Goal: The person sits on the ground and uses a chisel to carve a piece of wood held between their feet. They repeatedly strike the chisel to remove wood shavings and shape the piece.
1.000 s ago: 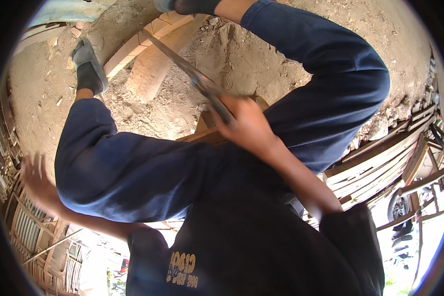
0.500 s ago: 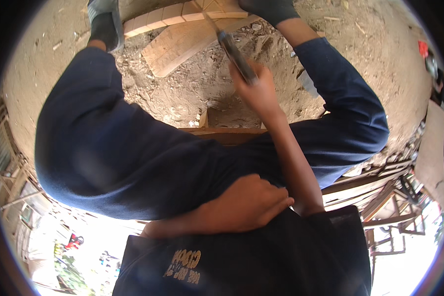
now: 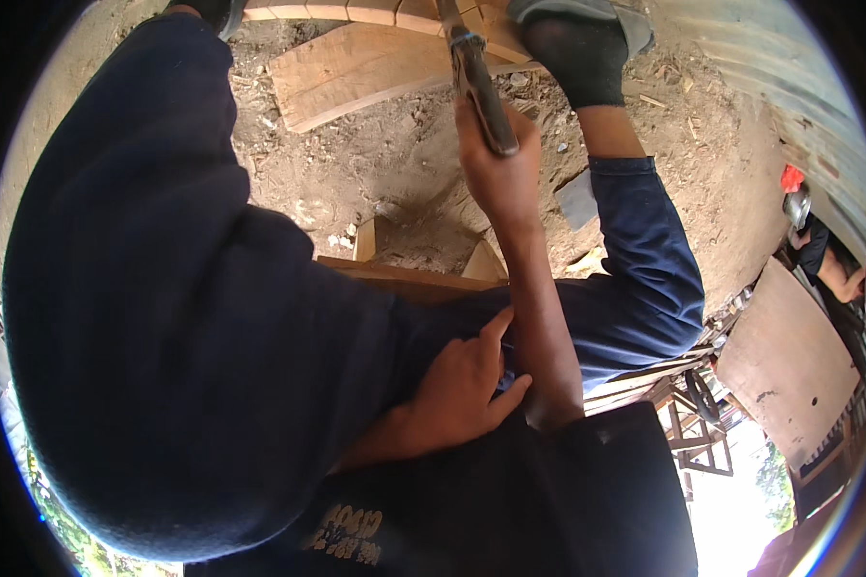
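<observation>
My right hand (image 3: 502,173) is closed around the dark handle of a bladed tool (image 3: 479,91). Its narrow blade points away from me over a curved wooden piece (image 3: 370,12) marked with crosswise lines. The blade's tip lies beyond the top edge, so its exact kind does not show. My left hand (image 3: 464,375) lies across my lap beside my right forearm, thumb and forefinger stretched apart, with nothing seen in it. My right foot (image 3: 577,53), in a dark sock and sandal, rests by the right end of the marked wood.
A flat pale board (image 3: 342,77) lies on the dirt floor (image 3: 404,163) nearer to me. Below my legs runs a wooden seat edge (image 3: 404,279). To the right are corrugated sheeting (image 3: 789,77), a large brown panel (image 3: 784,356) and part of another person (image 3: 827,260).
The view has shifted, bringing the sheeting and the other person further into sight. My left forefinger and thumb have spread. The tool stays in my right hand, now held more upright.
</observation>
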Action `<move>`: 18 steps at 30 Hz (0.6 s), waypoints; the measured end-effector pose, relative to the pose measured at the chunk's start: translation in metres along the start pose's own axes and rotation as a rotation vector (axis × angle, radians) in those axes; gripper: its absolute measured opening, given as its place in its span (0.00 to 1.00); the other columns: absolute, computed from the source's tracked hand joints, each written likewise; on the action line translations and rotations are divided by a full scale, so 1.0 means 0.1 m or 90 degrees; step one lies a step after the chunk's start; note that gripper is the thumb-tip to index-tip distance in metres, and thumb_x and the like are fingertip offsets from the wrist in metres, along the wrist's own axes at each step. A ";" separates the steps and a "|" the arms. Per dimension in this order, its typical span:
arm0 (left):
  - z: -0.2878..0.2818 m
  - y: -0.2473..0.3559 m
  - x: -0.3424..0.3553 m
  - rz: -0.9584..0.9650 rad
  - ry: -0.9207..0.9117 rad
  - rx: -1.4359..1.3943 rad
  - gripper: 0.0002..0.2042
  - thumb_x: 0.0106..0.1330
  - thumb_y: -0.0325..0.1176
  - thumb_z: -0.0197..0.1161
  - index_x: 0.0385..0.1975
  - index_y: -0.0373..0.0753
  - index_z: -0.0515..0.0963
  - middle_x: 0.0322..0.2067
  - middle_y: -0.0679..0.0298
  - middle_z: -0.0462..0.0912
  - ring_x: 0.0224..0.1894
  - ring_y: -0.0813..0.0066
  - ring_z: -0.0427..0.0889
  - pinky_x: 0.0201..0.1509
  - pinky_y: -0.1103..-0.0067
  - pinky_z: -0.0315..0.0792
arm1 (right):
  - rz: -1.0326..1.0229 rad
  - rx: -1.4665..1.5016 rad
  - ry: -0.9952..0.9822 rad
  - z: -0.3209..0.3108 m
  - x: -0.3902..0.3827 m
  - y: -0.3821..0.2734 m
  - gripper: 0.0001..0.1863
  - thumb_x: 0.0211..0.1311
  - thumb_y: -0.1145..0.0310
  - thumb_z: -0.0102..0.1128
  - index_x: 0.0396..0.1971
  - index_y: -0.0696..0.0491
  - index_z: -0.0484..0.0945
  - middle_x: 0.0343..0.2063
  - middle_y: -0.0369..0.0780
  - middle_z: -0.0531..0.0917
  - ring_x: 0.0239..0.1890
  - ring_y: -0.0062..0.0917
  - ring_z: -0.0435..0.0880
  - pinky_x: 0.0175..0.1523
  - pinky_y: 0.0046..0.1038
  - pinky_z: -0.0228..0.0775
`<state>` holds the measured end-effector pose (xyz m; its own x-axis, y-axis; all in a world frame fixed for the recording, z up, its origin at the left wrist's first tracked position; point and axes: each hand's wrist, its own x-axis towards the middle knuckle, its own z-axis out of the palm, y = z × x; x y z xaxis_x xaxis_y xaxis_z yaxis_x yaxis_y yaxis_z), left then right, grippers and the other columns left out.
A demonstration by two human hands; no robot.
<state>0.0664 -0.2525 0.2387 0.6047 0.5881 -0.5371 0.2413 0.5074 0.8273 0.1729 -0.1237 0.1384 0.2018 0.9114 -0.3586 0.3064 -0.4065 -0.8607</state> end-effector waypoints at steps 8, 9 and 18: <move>0.07 -0.11 -0.03 0.049 -0.115 0.038 0.13 0.67 0.40 0.63 0.37 0.35 0.74 0.26 0.54 0.80 0.33 0.54 0.81 0.42 0.63 0.70 | -0.022 -0.125 -0.027 -0.28 -0.74 0.13 0.10 0.71 0.72 0.59 0.45 0.62 0.83 0.20 0.33 0.78 0.24 0.10 0.72 0.26 0.21 0.63; 0.10 -0.13 -0.05 0.021 -0.095 0.001 0.13 0.67 0.40 0.62 0.33 0.36 0.74 0.26 0.54 0.80 0.33 0.54 0.81 0.42 0.63 0.70 | -0.059 -0.097 -0.023 -0.24 -0.58 0.22 0.10 0.70 0.71 0.60 0.42 0.63 0.82 0.20 0.32 0.76 0.23 0.10 0.70 0.25 0.22 0.62; 0.08 -0.25 -0.05 0.049 -0.134 0.210 0.14 0.69 0.42 0.58 0.30 0.36 0.79 0.29 0.55 0.83 0.35 0.56 0.81 0.45 0.64 0.69 | -0.032 -0.096 -0.022 -0.28 -0.76 0.27 0.09 0.69 0.74 0.59 0.28 0.60 0.77 0.18 0.35 0.75 0.21 0.13 0.71 0.24 0.23 0.63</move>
<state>0.0631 -0.2731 0.2225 0.7648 0.4568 -0.4544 0.3995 0.2170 0.8907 0.1915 -0.2062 0.1521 0.1523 0.9312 -0.3313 0.4519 -0.3637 -0.8146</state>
